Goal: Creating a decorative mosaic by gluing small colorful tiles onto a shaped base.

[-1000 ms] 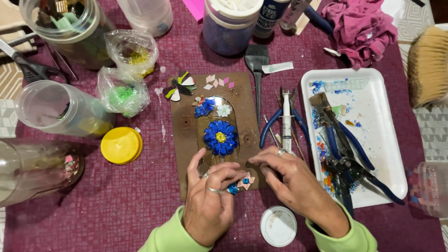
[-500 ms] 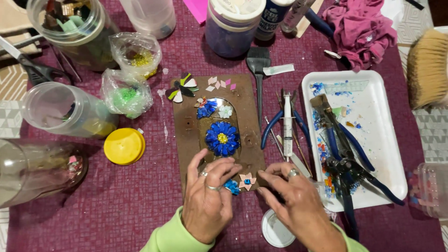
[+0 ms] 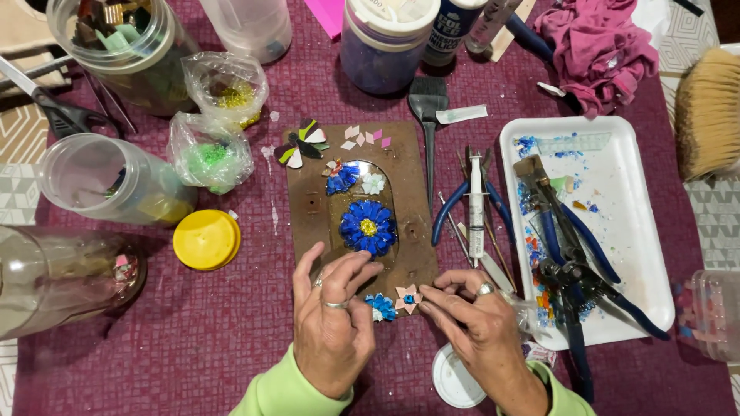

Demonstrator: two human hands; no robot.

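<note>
A brown board (image 3: 308, 204) with an oval window lies on the maroon cloth. A large blue flower (image 3: 368, 227), a smaller blue flower (image 3: 340, 178) and a white flower (image 3: 374, 183) sit in the oval. My left hand (image 3: 331, 327) rests on the board's lower edge, fingers curled, touching a small blue flower piece (image 3: 381, 306). My right hand (image 3: 482, 327) pinches a small pink flower with a blue centre (image 3: 408, 297) at the board's bottom edge.
A white tray (image 3: 624, 231) with blue-handled nippers (image 3: 570, 254) sits right. Pliers (image 3: 462, 208), a syringe (image 3: 476, 204) and a black brush (image 3: 428, 108) lie beside the board. Jars, bead bags (image 3: 212, 150), a yellow lid (image 3: 206, 239), a white lid (image 3: 455, 377) surround.
The view has shifted slightly. My right hand has moved left toward the pink flower and now pinches it; my left hand has stayed at the board's lower edge.
</note>
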